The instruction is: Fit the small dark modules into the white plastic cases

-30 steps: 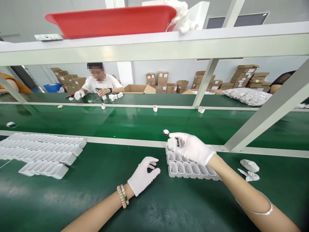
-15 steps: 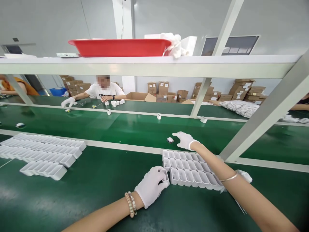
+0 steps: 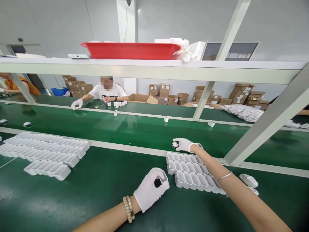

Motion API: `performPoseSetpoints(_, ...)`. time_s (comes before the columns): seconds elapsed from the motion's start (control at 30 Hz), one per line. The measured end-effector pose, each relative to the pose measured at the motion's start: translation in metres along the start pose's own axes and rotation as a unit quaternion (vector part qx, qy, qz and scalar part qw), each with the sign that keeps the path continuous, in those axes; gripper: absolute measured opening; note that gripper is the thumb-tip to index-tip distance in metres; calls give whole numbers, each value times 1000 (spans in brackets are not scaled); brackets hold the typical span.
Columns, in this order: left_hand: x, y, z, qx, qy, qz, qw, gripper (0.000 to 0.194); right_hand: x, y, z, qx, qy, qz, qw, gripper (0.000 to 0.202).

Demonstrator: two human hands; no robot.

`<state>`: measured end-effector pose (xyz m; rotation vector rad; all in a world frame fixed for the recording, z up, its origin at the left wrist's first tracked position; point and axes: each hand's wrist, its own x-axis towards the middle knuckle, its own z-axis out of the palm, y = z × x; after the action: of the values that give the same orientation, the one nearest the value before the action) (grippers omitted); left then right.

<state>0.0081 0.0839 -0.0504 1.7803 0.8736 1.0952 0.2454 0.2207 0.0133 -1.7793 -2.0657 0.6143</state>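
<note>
In the head view my left hand (image 3: 148, 190), gloved in white, is closed around a small white plastic case (image 3: 165, 179). The fingers hide most of that case, and a dark gap shows between thumb and fingers. Over the green conveyor belt, my right hand (image 3: 184, 145), also gloved, has its fingertips closed on a small part with a white top and dark base (image 3: 174, 145). Just below the right hand, rows of open white cases (image 3: 185, 167) stand side by side on the bench, partly covered by my right forearm.
More white cases (image 3: 48, 154) stand in rows at left. White pieces (image 3: 166, 119) sit along the belt's far edge, where a gloved co-worker (image 3: 106, 93) sits. A slanted post (image 3: 265, 119) rises at right. Overhead, a shelf (image 3: 145, 72) carries a red tray (image 3: 130, 51).
My right fingers have closed on the small part on the belt. My left hand has drawn slightly away from the rows with its white case. The view has shifted a little.
</note>
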Motion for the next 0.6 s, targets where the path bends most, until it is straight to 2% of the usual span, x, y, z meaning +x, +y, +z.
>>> performPoseSetpoints(0.17,-4,1,-2,-6,19,-22,1000,16,-14,-9,-7,64,17,-26,997,26)
performPoseSetpoints(0.3,-6,5,-6,24,48,-44,998,37,-22,-15,-7,118,-8,-56,991,38)
performPoseSetpoints(0.37,-6,7,-6,45,52,-56,996,46,-42,-22,-5,152,-30,-74,985,51)
performPoseSetpoints(0.43,-6,9,-7,51,48,-64,995,45,-72,-33,-1,198,-64,-95,973,55)
performPoseSetpoints(0.5,-6,10,-7,42,40,-62,996,39,-106,-45,3,216,-89,-99,967,49)
performPoseSetpoints(0.6,-9,10,-7,33,31,-41,998,40,-143,-63,10,164,-108,-82,977,39)
